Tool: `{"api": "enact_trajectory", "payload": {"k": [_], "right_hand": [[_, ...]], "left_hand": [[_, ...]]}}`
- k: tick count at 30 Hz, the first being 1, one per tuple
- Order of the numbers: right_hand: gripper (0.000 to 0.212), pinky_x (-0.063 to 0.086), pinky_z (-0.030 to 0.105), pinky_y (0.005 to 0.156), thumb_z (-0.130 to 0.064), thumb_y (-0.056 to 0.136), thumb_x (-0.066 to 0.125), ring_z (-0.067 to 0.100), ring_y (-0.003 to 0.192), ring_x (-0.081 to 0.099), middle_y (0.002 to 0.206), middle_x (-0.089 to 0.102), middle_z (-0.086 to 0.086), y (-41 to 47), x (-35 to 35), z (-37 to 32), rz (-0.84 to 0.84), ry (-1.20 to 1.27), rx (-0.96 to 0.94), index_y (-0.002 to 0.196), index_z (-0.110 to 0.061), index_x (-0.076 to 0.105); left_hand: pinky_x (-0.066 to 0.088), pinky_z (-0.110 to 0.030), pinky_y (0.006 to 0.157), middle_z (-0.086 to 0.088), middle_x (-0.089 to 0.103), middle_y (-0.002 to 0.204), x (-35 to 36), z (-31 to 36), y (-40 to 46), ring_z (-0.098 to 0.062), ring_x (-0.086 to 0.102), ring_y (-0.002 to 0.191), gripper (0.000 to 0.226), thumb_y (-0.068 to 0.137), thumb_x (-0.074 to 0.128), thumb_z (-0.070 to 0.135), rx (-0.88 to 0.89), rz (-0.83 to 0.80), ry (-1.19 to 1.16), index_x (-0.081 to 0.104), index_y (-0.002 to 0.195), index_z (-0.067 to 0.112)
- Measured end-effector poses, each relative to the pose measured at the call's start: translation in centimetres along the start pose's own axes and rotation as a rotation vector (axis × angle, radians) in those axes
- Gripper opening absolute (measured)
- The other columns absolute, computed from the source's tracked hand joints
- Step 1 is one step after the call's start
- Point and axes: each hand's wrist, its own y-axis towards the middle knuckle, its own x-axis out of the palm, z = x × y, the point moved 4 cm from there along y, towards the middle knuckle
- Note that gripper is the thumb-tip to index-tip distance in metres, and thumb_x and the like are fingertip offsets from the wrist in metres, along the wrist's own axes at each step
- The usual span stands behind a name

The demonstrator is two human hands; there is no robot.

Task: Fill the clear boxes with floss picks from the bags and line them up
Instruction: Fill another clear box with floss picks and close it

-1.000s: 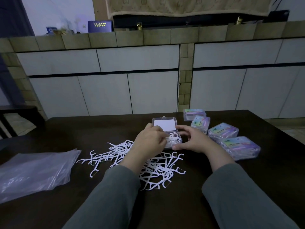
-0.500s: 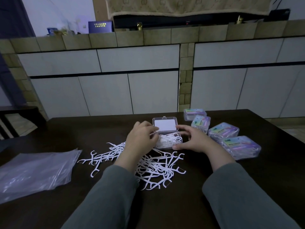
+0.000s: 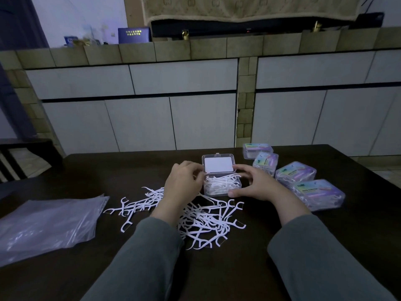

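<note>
A clear box (image 3: 221,185) stands open at the table's middle, its lid (image 3: 218,164) tilted up behind, white floss picks heaped inside. My left hand (image 3: 184,181) is at the box's left side, fingers curled at its rim; whether it holds a pick is hidden. My right hand (image 3: 258,184) curves around the box's right side, fingers spread, thumb near its front corner. A loose pile of white floss picks (image 3: 195,216) lies in front of the box, partly under my left forearm.
Several closed, filled boxes with coloured labels (image 3: 297,173) run in a diagonal row to the right. Empty clear plastic bags (image 3: 47,222) lie flat at the left. A dark chair (image 3: 19,157) stands beyond the table's left corner; white cabinets are behind.
My left hand has drawn back leftwards off the top of the box, uncovering the picks inside. My right hand has opened a little beside the box.
</note>
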Motion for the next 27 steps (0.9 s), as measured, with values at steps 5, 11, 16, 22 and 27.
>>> {"api": "enact_trajectory", "payload": {"k": [5,11,16,22,27], "right_hand": [[0.097,0.031,0.049,0.114,-0.033,0.064,0.089,0.02,0.136,0.04,0.144,0.05,-0.002,0.1,0.0,0.0,0.008,0.0,0.001,0.145,-0.033,0.036],[0.097,0.032,0.048,0.113,-0.035,0.064,0.088,0.019,0.136,0.04,0.145,0.048,-0.002,0.2,0.1,0.2,0.008,-0.007,0.004,0.146,-0.035,0.035],[0.098,0.031,0.049,0.114,-0.035,0.064,0.089,0.019,0.137,0.039,0.145,0.048,-0.003,0.2,0.0,0.1,0.005,-0.004,0.01,0.146,-0.034,0.036],[0.097,0.032,0.048,0.113,-0.036,0.064,0.088,0.02,0.136,0.039,0.145,0.048,-0.003,0.2,0.1,0.0,0.017,-0.022,0.013,0.145,-0.036,0.035],[0.097,0.032,0.047,0.113,-0.035,0.063,0.089,0.016,0.135,0.041,0.142,0.051,-0.004,0.0,0.0,0.1,0.012,-0.022,-0.007,0.144,-0.036,0.036]], "left_hand": [[0.044,-0.033,0.084,0.004,0.064,0.116,0.7,-1.6,0.0,-0.016,0.046,0.114,0.033,0.096,0.052,0.021,-0.128,-0.116,0.072,0.06,0.126,0.033],[0.041,-0.028,0.069,0.002,0.066,0.106,0.5,-2.1,0.6,-0.015,0.054,0.095,0.021,0.097,0.054,0.029,-0.172,-0.073,0.125,0.069,0.111,0.034],[0.042,-0.027,0.068,0.006,0.068,0.1,-1.2,-1.4,0.3,-0.013,0.055,0.091,0.02,0.096,0.055,0.028,-0.14,0.052,0.085,0.07,0.109,0.031],[0.038,-0.023,0.064,0.008,0.068,0.109,-0.7,3.3,-0.5,-0.009,0.047,0.089,0.024,0.096,0.055,0.029,0.222,0.152,0.152,0.07,0.115,0.028],[0.039,-0.023,0.074,0.007,0.056,0.125,1.4,4.7,-0.6,-0.012,0.042,0.103,0.034,0.097,0.046,0.027,0.269,-0.003,0.217,0.063,0.126,0.027]]}}
